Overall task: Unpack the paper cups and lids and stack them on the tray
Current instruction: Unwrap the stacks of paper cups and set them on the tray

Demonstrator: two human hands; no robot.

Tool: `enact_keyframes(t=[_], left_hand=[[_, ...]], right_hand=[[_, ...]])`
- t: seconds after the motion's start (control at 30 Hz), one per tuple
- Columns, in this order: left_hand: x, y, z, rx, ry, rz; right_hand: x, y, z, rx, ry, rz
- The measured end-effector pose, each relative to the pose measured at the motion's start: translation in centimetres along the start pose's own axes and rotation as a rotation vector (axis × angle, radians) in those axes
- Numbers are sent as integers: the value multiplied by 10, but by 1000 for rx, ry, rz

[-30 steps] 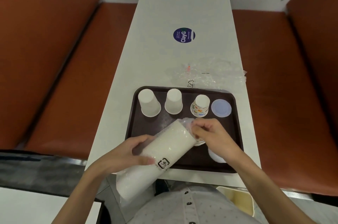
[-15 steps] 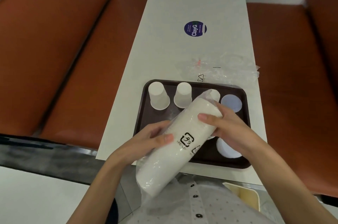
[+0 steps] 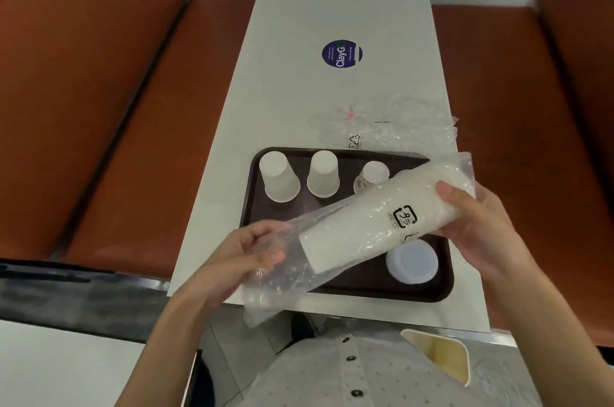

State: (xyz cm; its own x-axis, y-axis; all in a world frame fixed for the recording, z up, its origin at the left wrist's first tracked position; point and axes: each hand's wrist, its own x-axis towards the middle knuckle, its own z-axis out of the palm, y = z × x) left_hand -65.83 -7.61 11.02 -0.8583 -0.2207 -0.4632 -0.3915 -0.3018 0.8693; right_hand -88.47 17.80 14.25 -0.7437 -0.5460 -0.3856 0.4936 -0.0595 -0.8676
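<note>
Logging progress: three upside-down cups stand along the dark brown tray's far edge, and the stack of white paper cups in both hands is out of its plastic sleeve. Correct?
No: the head view shows the stack of white paper cups inside its clear plastic sleeve, left hand gripping its loose end, right hand its wide end. The three upside-down cups and dark brown tray are as stated.

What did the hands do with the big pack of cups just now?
The left hand slid off the middle of the cup pack to pinch the loose plastic at its near end. The pack swung flatter and rightward across the tray. The right hand keeps its grip on the far end. The upturned cups and the lid stack stayed put.
</note>
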Motion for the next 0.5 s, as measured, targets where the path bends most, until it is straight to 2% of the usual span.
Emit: enact_keyframes(t=[0.17,0.23,0.4,0.5], left_hand=[[7,13,-6,-162,311,92],[10,12,5,-228,387,122],[16,-3,19,-290,519,146],[14,-11,15,-278,463,185]], right_hand=[[-7,4,-23,29,37,-51],[-8,4,-27,40,41,-68],[-13,0,-29,36,86,-134],[-15,-5,-29,33,73,-158]])
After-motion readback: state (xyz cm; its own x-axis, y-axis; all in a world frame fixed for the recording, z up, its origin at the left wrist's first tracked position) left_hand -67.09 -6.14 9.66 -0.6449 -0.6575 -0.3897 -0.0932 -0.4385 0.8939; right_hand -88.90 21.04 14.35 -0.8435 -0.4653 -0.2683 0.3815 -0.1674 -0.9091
